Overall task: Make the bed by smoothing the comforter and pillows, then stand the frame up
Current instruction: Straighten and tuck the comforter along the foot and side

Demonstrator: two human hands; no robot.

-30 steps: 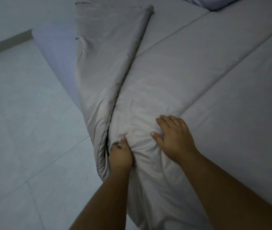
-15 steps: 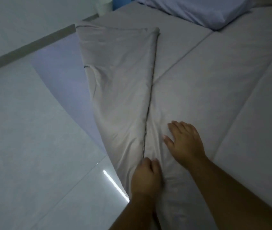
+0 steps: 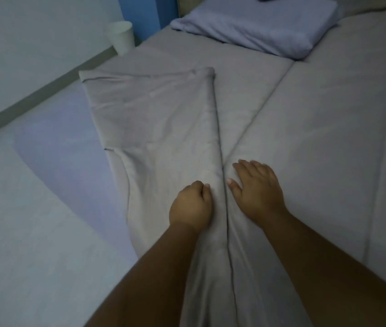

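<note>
Left hand grips the comforter fold; right hand lies flat beside it. Pillow at head; white bin, apparently, beyond.

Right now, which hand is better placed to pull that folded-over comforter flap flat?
Probably the left. The left hand grips the folded flap on the side it must open toward; the right hand lies flat on the comforter beside the fold.

No text, label, brand, number or sign can be read on anything in view.
</note>
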